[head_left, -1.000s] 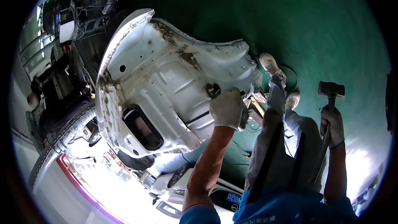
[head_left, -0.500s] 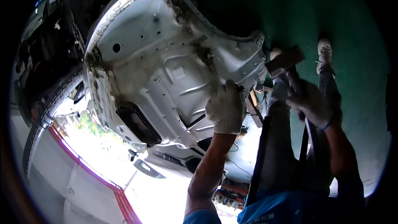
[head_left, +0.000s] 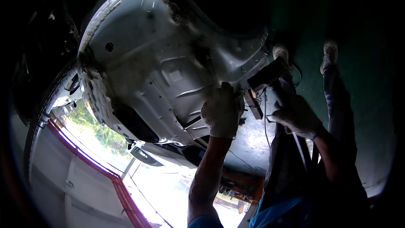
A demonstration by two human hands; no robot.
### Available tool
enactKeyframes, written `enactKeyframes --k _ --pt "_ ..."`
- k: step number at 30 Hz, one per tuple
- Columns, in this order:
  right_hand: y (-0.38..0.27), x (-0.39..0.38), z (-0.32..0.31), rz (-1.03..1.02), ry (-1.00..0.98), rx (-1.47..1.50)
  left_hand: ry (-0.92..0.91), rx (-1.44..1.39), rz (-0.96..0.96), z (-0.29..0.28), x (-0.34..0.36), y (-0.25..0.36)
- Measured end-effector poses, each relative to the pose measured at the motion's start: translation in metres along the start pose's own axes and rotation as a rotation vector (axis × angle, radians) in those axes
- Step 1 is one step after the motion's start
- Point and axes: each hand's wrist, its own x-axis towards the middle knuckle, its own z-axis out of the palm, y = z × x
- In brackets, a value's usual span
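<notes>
My right hand (head_left: 295, 117), in a pale knit glove, grips the handle of a hammer (head_left: 267, 74) with a heavy, dark block head. The hammer head is just right of my left hand (head_left: 221, 113), with a gap between them. That hand, also gloved, is closed like a fist over the lower right of a silver-grey car body panel (head_left: 135, 63). A dark end pokes out beside its fingers; most of what it holds is hidden. The panel has pressed ribs, round holes and dark grimy seams.
A dark rectangular opening (head_left: 134, 123) lies in the panel's lower left. Brown bars (head_left: 253, 104) and a thin cable (head_left: 266, 120) are right of my left hand. My shoes (head_left: 330, 53) stand on green floor (head_left: 308, 29). Red pipes (head_left: 122, 192) run along a pale wall at lower left.
The hammer and my right hand have swung left and down, closer to my left hand. My left hand has shifted slightly left. The picture is darker.
</notes>
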Motion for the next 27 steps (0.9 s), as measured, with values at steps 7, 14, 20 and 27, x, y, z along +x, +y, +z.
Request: enactKeyframes --k 7,14,20,27 --pt "0.071 -0.013 -0.131 0.02 0.563 0.239 0.045 -0.006 -0.034 -0.01 -0.011 0.001" --pt "0.001 -0.003 0.019 0.219 0.125 -0.096 0.077 0.014 0.009 -0.006 -0.004 0.007" --pt "0.021 -0.021 -0.002 0.203 0.072 0.197 -0.074 0.033 0.037 -0.003 -0.016 -0.003" --pt "0.076 -0.042 -0.09 0.238 0.633 0.35 -0.311 -0.027 0.306 -0.001 -0.063 -0.012"
